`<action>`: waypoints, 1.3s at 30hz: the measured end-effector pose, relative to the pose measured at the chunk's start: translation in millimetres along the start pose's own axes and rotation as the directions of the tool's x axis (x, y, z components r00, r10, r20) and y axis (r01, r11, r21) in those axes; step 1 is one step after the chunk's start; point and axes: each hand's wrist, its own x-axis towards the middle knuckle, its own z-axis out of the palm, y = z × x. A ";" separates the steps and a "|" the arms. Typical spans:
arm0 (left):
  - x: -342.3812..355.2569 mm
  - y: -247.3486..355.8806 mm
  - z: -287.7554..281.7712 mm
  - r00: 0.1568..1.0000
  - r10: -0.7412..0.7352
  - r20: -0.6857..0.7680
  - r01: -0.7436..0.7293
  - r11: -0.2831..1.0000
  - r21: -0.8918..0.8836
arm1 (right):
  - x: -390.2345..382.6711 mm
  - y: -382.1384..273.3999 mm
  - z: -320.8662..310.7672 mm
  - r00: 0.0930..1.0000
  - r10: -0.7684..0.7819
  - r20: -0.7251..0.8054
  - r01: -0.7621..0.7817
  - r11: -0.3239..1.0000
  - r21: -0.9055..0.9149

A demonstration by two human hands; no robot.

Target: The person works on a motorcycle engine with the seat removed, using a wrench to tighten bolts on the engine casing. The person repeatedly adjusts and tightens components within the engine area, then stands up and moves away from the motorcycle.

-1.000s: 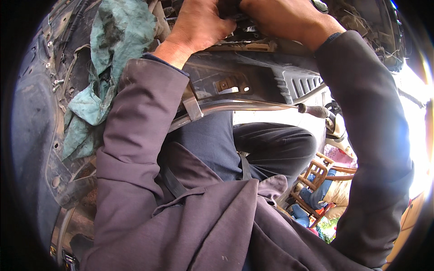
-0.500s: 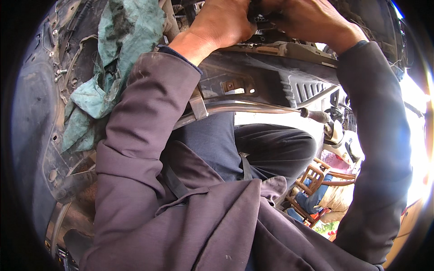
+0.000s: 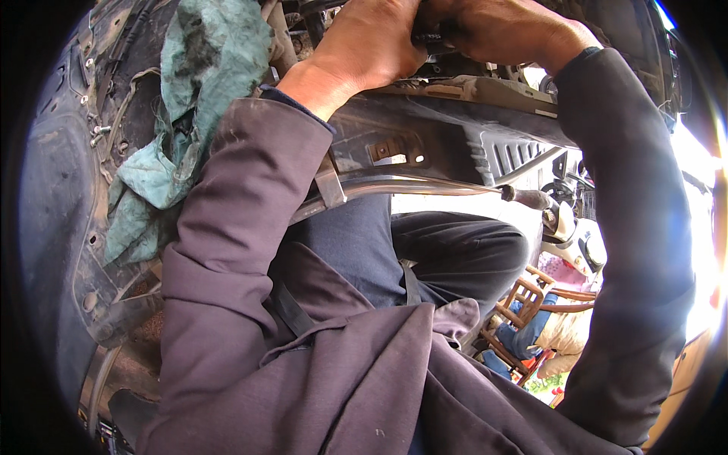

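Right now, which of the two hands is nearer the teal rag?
The left hand: its wrist is close to the right edge of the teal rag. The right hand is farther off, beyond the left.

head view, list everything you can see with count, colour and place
Dark vehicle bodywork: 1, black-grey, left side and top
Stained crumpled cloth rag: 1, teal, upper left, beside the left sleeve
Long curved metal bar: 1, grey-brown, across the centre
Flat metal bracket: 1, silver, on the bar's left part
Rounded grip: 1, dark, at the bar's right end in the picture
Slatted wooden chair: 1, brown, lower right
Patterned cloth: 1, pink, behind the chair
Trousered legs: 2, dark, centre
Jacket: 1, mauve-grey, lower centre
Left hand: 1, bare, top centre
Right hand: 1, bare, top, right of centre
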 end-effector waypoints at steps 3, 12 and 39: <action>-0.6 1.3 0.1 1.000 0.007 0.018 -0.008 0.999 0.037 | 1.5 3.4 3.0 0.999 0.029 0.029 -0.027 0.998 -0.059; 1.9 1.2 -1.0 0.991 -0.051 0.124 0.033 0.989 0.146 | 7.5 0.5 -5.0 0.991 0.026 0.132 -0.015 0.997 -0.081; 4.8 -3.7 16.8 0.996 0.090 0.017 -0.091 0.952 0.293 | -4.0 8.4 -3.2 0.991 -0.110 -0.079 0.111 0.994 0.002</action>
